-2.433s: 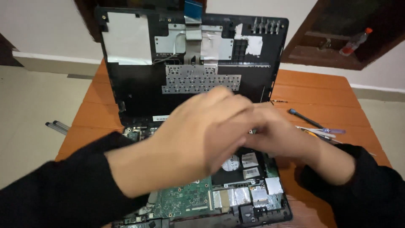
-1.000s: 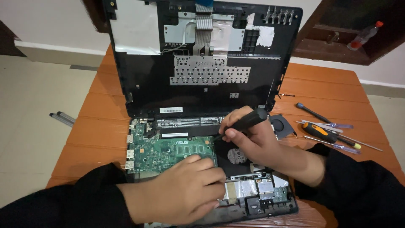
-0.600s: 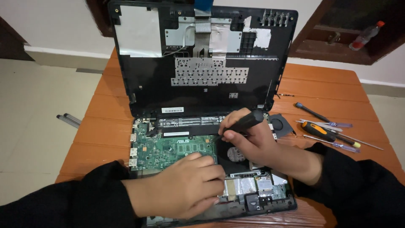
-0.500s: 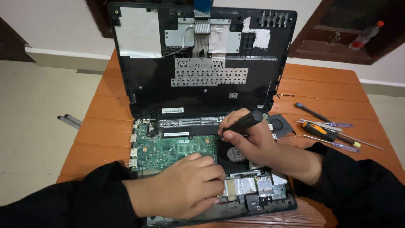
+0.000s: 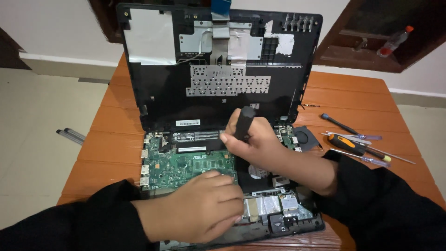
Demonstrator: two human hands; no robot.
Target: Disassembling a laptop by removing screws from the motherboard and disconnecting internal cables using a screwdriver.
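Observation:
A dismantled laptop base point(image 5: 278, 218) lies on an orange wooden table point(image 5: 107, 139), its green motherboard point(image 5: 186, 165) exposed. The black top cover point(image 5: 218, 69) stands tilted up behind it, underside showing. My right hand point(image 5: 255, 142) grips a black-handled screwdriver point(image 5: 244, 122), held upright with its tip hidden over the board's right side. My left hand point(image 5: 206, 207) rests with fingers curled on the lower edge of the motherboard, holding nothing that I can see. Both arms wear black sleeves.
Several screwdrivers point(image 5: 355, 144) lie on the table to the right, one with an orange and black handle. A small black fan point(image 5: 304, 137) sits beside the base. Two metal rods point(image 5: 69, 135) lie on the floor at left. A bottle point(image 5: 392, 42) stands on a wooden shelf.
Earlier both hands were together over the base. Now they are apart: the left rests on the board's lower edge, the right holds the screwdriver more upright over the board.

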